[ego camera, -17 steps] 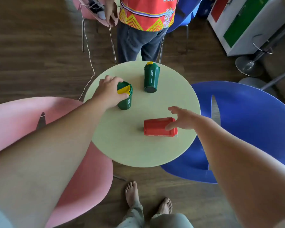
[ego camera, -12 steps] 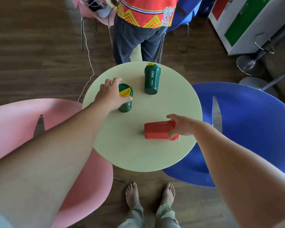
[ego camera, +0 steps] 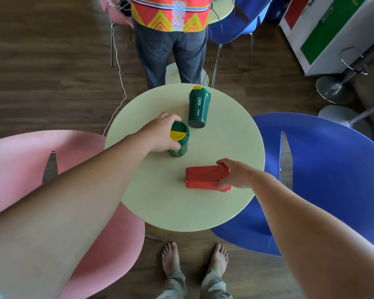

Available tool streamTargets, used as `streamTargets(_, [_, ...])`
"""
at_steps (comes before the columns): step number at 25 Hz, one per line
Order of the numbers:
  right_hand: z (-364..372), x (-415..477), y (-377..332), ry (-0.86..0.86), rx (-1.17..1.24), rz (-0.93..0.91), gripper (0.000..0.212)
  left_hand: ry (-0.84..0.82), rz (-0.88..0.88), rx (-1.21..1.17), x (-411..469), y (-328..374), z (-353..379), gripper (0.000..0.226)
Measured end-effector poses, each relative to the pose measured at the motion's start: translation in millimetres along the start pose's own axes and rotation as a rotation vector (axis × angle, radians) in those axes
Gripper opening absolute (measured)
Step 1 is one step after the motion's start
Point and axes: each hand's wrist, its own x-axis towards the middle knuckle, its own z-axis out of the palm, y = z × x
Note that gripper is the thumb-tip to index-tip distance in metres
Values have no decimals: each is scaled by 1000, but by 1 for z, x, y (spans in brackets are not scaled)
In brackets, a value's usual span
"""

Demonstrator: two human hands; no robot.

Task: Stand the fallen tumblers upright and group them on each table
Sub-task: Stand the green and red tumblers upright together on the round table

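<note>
Bare feet (ego camera: 194,258) stand on dark wood-plank flooring (ego camera: 41,72) at the near edge of the view, just below a round pale-green table (ego camera: 160,203). A pink chair (ego camera: 108,244) tucks under the table on the left side and a blue chair (ego camera: 333,180) on the right.

Nearest on the tabletop, the red tumbler (ego camera: 205,177) lies on its side, its length running left to right. The right hand (ego camera: 235,174) grips its right-hand end: the thumb curls over the far side and the fingers wrap the near side, closed around the lid end, where a bit of white shows beneath the fingertips.

Farther in and to the left, a green tumbler with a yellow-and-green lid (ego camera: 179,139) stands upright, its lid facing the camera. The left hand (ego camera: 162,134) clasps it from the left, fingers curved around its far side and the thumb pressed against its near side just below the lid.

Just beyond, close to that one but apart from it, a second green tumbler marked OKK (ego camera: 198,107) lies on its side with its dark base toward the camera and its yellow-tabbed lid pointing to the far rim of the table.

Past the table stands another person (ego camera: 171,39) in dark trousers and an orange patterned shirt. A white cord (ego camera: 117,61) trails along the floor on the left, and a white cabinet with a green panel (ego camera: 333,35) sits at the far right.
</note>
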Motion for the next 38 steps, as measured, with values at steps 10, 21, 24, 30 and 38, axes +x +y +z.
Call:
streamTargets(10, [2, -3, 4, 35, 43, -5, 89, -71, 44, 35, 4, 4, 9, 96])
streamTargets(21, [-65, -6, -73, 460, -75, -249, 96, 120, -72, -99, -6, -4, 21, 84])
streamTargets(24, [-55, -1, -82, 515, -251, -248, 91, 125, -68, -110, -7, -4, 22, 83])
streamTargets(30, [-38, 5, -77, 566, -275, -209, 90, 130, -72, -120, -9, -4, 24, 84])
streamTargets(38, [-54, -1, -86, 443, -157, -173, 100, 145, -71, -185, -11, -7, 29, 85])
